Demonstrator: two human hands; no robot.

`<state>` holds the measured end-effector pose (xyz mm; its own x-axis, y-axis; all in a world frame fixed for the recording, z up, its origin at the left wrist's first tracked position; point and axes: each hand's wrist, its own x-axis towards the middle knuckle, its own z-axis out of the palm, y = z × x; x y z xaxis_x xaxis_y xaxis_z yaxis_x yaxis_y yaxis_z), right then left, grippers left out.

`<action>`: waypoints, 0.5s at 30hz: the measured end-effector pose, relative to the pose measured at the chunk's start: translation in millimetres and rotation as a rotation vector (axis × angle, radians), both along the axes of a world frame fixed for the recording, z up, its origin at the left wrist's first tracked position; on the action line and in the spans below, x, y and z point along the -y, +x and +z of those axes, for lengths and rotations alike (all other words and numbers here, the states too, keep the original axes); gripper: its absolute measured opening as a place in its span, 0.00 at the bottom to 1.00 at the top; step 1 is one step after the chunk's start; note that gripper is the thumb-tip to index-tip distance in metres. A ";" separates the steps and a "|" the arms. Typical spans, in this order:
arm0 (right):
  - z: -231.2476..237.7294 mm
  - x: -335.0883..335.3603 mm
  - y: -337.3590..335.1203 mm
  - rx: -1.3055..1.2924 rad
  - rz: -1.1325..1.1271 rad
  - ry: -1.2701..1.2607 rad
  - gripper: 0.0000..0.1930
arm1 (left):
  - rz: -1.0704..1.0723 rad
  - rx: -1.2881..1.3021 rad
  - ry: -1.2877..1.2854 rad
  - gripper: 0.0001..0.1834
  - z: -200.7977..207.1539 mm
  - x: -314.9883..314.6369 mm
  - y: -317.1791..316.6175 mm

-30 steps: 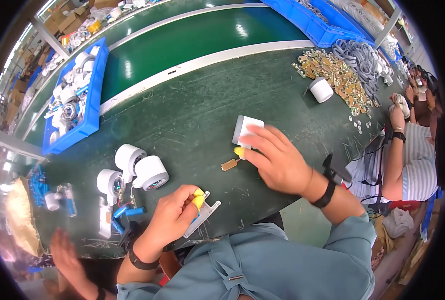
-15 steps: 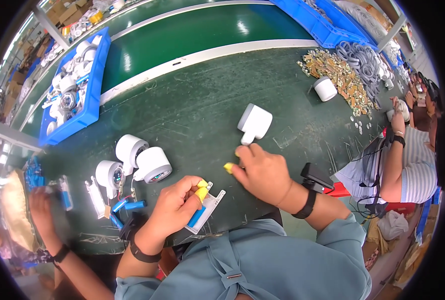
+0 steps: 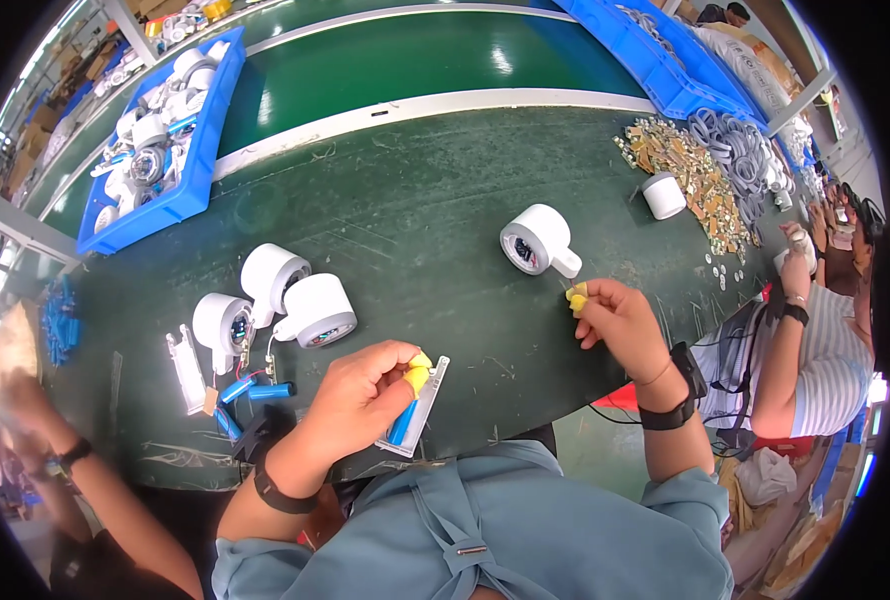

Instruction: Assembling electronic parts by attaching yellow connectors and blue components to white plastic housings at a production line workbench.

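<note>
My left hand (image 3: 370,395), yellow covers on thumb and forefinger, pinches the upper part of a long white plastic shell (image 3: 427,405) near the table's front edge. Inside the shell lies a blue cylindrical battery (image 3: 401,424), partly hidden by my fingers. My right hand (image 3: 620,322) is raised to the right, its yellow-covered thumb and forefinger pressed together; whatever is between them is too small to make out. Just beyond those fingertips, a round white housing (image 3: 541,238) with a short stem lies on its side, its grey ring and inner parts facing left.
Left of my left hand are several white housings (image 3: 315,310), loose blue batteries (image 3: 270,391) and another white shell (image 3: 186,365). A blue crate (image 3: 197,165) of parts stands far left. Small boards (image 3: 700,185) and grey rings (image 3: 730,150) are heaped far right. Co-workers sit on both sides.
My right hand has moved right, its fingers closing into a pinch. The nearby housing has turned, showing its grey ring and inside. My left hand still pinches the shell.
</note>
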<state>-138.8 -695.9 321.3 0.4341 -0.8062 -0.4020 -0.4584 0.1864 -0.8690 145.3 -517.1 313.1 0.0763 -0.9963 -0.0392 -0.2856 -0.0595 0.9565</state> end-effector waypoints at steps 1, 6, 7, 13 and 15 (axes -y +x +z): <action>2.8 -2.7 1.3 0.003 0.003 0.001 0.15 | -0.017 0.021 -0.028 0.11 0.1 -0.1 -0.5; 1.3 -11.9 3.2 0.611 -0.160 0.562 0.18 | -0.020 -0.035 -0.002 0.09 -1.2 0.8 -1.6; -3.3 -13.5 3.3 0.784 -0.173 0.676 0.20 | -0.013 -0.036 0.060 0.08 -1.1 0.9 -0.6; -3.5 -16.9 14.0 0.859 -0.174 0.721 0.19 | -0.005 -0.057 -0.018 0.13 -7.2 -2.2 2.2; -3.5 -21.2 18.9 0.735 -0.074 0.619 0.16 | -0.023 -0.039 0.057 0.08 -1.3 -4.1 2.5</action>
<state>-119.8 -674.7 317.8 0.7037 -0.5781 -0.4132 0.1925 0.7148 -0.6723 147.8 -513.1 311.8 0.0505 -0.9939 -0.0980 -0.2500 -0.1076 0.9623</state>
